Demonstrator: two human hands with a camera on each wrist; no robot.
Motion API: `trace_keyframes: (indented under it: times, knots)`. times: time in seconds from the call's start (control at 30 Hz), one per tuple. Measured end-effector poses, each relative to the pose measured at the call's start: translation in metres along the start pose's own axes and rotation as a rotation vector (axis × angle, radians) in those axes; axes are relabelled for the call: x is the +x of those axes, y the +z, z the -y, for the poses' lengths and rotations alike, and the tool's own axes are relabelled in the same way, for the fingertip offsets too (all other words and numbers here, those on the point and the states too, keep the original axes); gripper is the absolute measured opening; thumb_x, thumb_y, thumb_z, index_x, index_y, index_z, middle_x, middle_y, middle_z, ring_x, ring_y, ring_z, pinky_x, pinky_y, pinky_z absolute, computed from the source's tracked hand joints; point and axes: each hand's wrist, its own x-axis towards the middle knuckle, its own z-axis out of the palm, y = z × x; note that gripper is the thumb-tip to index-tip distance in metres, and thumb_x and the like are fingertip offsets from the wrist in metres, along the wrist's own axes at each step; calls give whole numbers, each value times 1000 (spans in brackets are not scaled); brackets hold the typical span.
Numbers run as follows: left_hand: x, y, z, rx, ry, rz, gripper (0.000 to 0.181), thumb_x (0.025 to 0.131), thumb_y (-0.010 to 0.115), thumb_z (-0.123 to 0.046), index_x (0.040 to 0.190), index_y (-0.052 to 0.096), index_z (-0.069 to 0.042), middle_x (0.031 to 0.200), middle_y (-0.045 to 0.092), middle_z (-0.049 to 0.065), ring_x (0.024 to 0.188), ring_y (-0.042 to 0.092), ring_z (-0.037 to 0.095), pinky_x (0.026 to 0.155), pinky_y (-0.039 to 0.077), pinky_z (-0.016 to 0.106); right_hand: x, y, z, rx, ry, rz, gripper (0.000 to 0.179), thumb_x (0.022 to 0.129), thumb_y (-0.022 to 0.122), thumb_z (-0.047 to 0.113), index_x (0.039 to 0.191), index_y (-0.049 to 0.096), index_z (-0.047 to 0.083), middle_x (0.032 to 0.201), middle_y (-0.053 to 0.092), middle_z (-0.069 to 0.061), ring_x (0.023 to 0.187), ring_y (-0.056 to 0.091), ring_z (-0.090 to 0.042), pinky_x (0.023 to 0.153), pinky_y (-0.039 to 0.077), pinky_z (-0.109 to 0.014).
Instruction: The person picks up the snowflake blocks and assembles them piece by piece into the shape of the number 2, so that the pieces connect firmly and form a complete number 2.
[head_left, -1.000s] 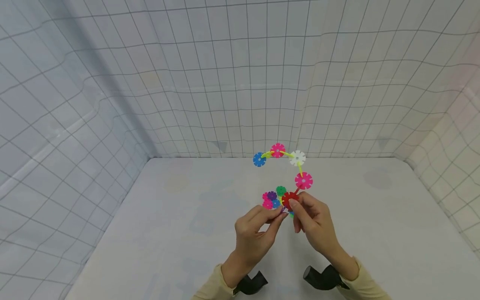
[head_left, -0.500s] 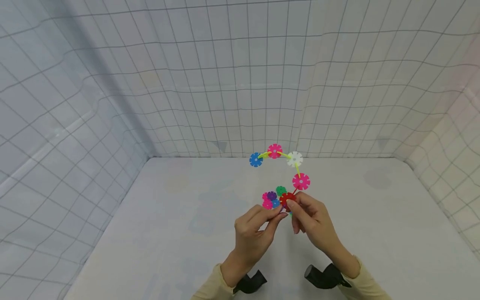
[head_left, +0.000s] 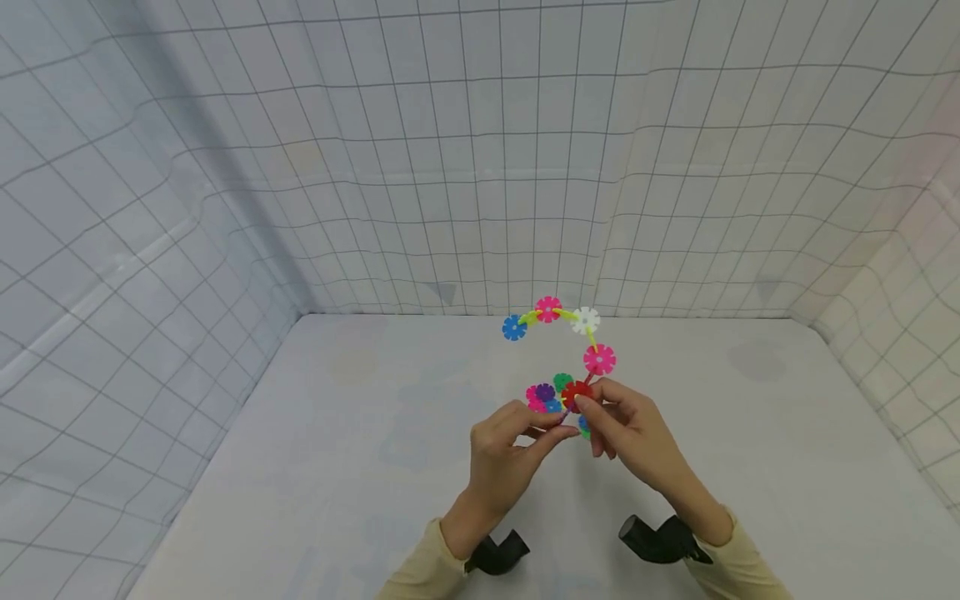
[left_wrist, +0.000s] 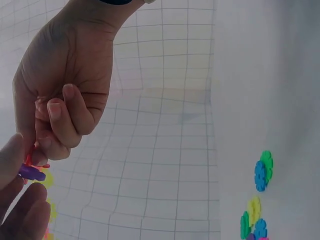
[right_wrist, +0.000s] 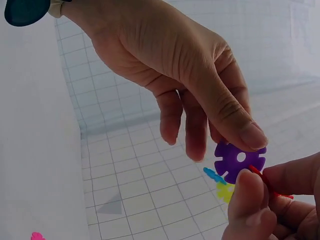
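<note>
My left hand (head_left: 506,450) pinches a purple snowflake disc (right_wrist: 231,162) between thumb and fingers. Opposite it, my right hand (head_left: 637,433) pinches a red snowflake disc (head_left: 574,393) at the end of a curved chain. The purple disc meets the red one edge to edge; fingers cover how far their slots engage. From the red disc the chain arcs up through a pink disc (head_left: 599,360), a white disc (head_left: 587,321), another pink disc (head_left: 548,309) and a blue disc (head_left: 513,327), with yellow discs seen edge-on between the upper ones.
Loose snowflake discs lie on the white table (head_left: 337,467) beyond my hands, among them a green disc (head_left: 562,382), a purple one (head_left: 545,392) and a pink one (head_left: 534,400). A grid-patterned curtain (head_left: 480,167) surrounds the table at the back and sides.
The chain's upper end has dipped slightly and shifted a little left. My right hand is slightly higher. Both hands keep their pinch on the discs.
</note>
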Motion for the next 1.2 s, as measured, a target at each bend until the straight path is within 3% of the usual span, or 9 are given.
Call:
trace_keyframes:
  times: [0.1, 0.17, 0.37, 0.5, 0.63, 0.77, 1.2]
  knots:
    - [0, 1, 9, 8, -41, 26, 24, 70, 84, -10, 89, 71, -5, 79, 69, 2, 72, 65, 9, 62, 52, 20, 1, -4, -1, 11, -13, -29, 10, 98, 52, 8, 88, 54, 5, 55, 52, -4, 43, 48, -18, 38, 40, -30]
    - [0, 1, 18, 11, -101, 45, 21, 73, 82, -13, 89, 71, -6, 82, 69, 1, 75, 65, 8, 63, 53, 21, 2, -7, -2, 12, -12, -63, 11, 98, 52, 8, 88, 54, 5, 56, 51, -6, 43, 48, -18, 38, 40, -30]
    - [-5, -1, 49, 91, -369, 112, 13, 86, 72, -20, 91, 72, -9, 89, 70, -2, 83, 64, 10, 67, 53, 24, 4, -18, -2, 28, 22, -142, 15, 98, 52, 12, 87, 52, 2, 60, 50, -9, 45, 49, -20, 39, 40, -30]
    - [-15, 4, 70, 212, -551, 233, 17, 88, 70, -25, 93, 74, -9, 91, 69, 0, 88, 62, 18, 72, 52, 30, 6, -22, -2, 82, 1, -152, 15, 100, 48, 9, 88, 51, 0, 58, 49, -10, 46, 49, -22, 40, 40, -28]
    - [-32, 13, 91, 283, -661, 410, 24, 89, 67, -27, 101, 71, -6, 98, 67, 4, 93, 58, 23, 77, 48, 36, 6, -24, -2, 180, -58, -123, 15, 101, 43, 5, 89, 49, -1, 59, 49, -10, 47, 48, -22, 41, 41, -27]
    - [-44, 21, 102, 329, -697, 505, 35, 88, 68, -31, 110, 64, -4, 103, 60, 7, 96, 48, 24, 80, 44, 37, 6, -25, -1, 266, -111, -68, 15, 101, 40, 3, 90, 49, -1, 61, 49, -9, 47, 48, -19, 40, 40, -27]
    - [-48, 29, 111, 329, -708, 435, 31, 82, 75, -30, 97, 60, -7, 92, 52, 3, 89, 43, 21, 76, 41, 34, 1, -32, 6, 328, -146, -30, 16, 101, 36, -1, 90, 46, -5, 65, 47, -8, 47, 48, -18, 39, 39, -28]
